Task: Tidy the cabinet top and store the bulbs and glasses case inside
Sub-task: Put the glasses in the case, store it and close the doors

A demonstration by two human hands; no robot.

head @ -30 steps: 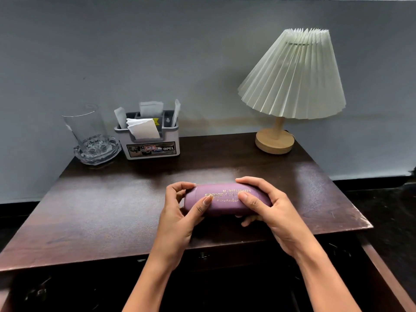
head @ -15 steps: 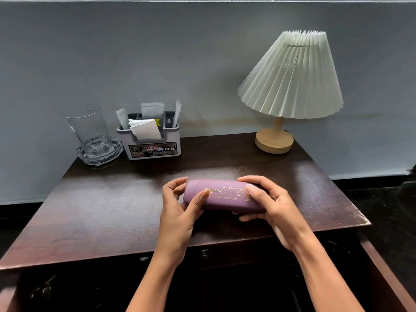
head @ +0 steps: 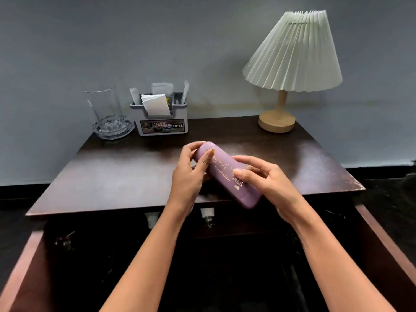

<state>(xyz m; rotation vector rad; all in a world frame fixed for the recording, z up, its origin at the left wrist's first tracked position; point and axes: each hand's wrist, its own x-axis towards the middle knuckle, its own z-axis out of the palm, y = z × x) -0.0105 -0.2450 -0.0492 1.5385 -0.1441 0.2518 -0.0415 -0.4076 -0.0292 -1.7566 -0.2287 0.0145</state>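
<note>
Right now both hands hold the purple glasses case [head: 227, 174] in the air over the front edge of the dark wooden cabinet top [head: 126, 176]. The case is tilted, its far end up and to the left, its near end down and to the right. The left hand [head: 188, 174] pinches the far end between thumb and fingers; the right hand [head: 267, 183] wraps the near end, fingers curled over the gold lettering. At the back of the top stand a clear glass [head: 104, 106] in a glass dish [head: 113, 130], a grey organizer [head: 162, 120] holding papers, and a lamp [head: 292, 61] with a pleated shade. Below, two small white things, possibly bulbs [head: 207, 216], sit in the dark opening.
</note>
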